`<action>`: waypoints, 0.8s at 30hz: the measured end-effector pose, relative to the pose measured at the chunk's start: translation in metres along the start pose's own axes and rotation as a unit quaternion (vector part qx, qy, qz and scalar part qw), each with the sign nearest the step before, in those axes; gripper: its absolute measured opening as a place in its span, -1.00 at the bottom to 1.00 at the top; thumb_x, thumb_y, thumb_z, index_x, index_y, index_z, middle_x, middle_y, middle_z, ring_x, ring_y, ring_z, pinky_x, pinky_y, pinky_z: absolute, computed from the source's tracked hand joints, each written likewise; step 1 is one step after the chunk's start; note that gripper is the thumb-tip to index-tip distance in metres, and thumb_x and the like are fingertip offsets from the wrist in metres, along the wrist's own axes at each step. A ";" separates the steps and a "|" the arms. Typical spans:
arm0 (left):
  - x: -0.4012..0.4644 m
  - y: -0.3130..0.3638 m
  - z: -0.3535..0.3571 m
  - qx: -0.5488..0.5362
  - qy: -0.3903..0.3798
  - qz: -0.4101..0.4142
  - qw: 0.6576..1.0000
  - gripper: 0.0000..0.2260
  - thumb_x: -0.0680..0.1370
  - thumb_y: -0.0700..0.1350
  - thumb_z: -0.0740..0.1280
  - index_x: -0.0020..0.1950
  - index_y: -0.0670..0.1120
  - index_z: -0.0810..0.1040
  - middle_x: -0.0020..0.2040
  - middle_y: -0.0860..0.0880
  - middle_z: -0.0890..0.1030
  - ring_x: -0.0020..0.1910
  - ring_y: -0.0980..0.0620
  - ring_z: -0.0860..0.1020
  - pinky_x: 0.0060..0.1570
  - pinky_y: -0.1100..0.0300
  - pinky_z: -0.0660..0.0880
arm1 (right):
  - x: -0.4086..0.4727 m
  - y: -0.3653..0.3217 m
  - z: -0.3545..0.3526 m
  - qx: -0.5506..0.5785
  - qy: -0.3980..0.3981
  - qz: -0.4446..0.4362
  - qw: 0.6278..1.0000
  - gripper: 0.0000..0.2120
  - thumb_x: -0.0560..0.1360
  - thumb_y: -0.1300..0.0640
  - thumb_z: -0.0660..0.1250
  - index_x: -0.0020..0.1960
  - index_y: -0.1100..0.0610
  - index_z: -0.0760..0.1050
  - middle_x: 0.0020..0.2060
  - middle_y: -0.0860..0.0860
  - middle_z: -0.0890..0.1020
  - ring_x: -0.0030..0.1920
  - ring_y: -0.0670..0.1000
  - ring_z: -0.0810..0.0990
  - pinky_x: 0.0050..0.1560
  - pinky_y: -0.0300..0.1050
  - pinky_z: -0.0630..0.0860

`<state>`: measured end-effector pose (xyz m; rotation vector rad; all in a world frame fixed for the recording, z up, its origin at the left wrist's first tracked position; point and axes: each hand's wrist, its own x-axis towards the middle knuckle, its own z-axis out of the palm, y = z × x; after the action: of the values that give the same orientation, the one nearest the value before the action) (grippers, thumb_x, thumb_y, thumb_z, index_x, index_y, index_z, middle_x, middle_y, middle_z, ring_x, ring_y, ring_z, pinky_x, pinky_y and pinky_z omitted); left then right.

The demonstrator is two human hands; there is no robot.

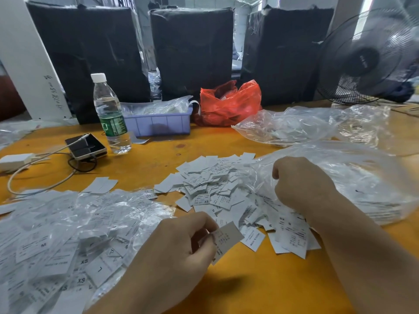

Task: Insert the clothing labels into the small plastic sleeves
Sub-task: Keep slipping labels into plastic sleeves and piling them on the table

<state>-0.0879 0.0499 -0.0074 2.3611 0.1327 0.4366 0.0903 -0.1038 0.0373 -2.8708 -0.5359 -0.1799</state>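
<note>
Your orange surface (145, 164) runs back to black wrapped bundles (192, 51), a fan (371, 57), a red bag (229, 105), a blue tray (158, 123) and a water bottle (111, 116). Loose labels (217, 191) lie heaped at the middle, with filled sleeves (68, 241) piled to your left. Your left hand (172, 252) pinches one label (226, 239) between thumb and fingers, just above the surface. Your right hand (301, 182), fingers curled, reaches into the clear bag (362, 177); whether it grips anything, you cannot tell.
</note>
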 end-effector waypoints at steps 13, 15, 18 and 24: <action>0.000 0.006 0.005 -0.017 0.000 0.004 1.000 -0.81 0.56 -0.11 0.31 -0.09 0.22 0.56 -0.35 0.06 0.60 -0.50 0.15 0.39 -0.47 0.34 0.29 | 0.002 -0.007 0.006 -0.008 -0.135 0.061 0.989 -0.73 0.50 0.20 0.23 0.19 0.13 0.40 0.06 0.11 0.41 0.29 0.22 0.34 0.24 0.28 0.43; 0.000 0.007 0.003 -0.019 0.002 -0.003 1.000 -0.80 0.56 -0.12 0.31 -0.09 0.22 0.57 -0.36 0.08 0.60 -0.49 0.16 0.41 -0.48 0.35 0.30 | 0.005 -0.004 0.006 -0.023 -0.131 0.072 0.989 -0.62 0.47 0.24 0.22 0.28 0.12 0.38 0.16 0.10 0.39 0.34 0.22 0.27 0.26 0.33 0.38; 0.000 0.006 0.000 -0.023 0.017 -0.011 1.000 -0.80 0.55 -0.11 0.31 -0.10 0.23 0.58 -0.33 0.14 0.63 -0.51 0.14 0.40 -0.50 0.36 0.30 | 0.010 0.001 0.007 -0.032 -0.106 0.086 0.990 -0.52 0.48 0.25 0.22 0.39 0.10 0.29 0.31 0.11 0.32 0.37 0.23 0.20 0.26 0.33 0.35; 0.000 0.004 -0.001 -0.023 0.013 -0.009 1.000 -0.81 0.54 -0.11 0.31 -0.11 0.21 0.60 -0.33 0.12 0.63 -0.50 0.12 0.36 -0.47 0.31 0.31 | 0.013 0.005 0.013 0.010 -0.096 0.054 0.994 -0.65 0.48 0.34 0.18 0.26 0.22 0.38 0.13 0.18 0.47 0.29 0.25 0.35 0.05 0.08 0.51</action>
<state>-0.0881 0.0480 -0.0040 2.3086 0.1539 0.4583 0.1047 -0.1009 0.0262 -2.9052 -0.4111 0.1204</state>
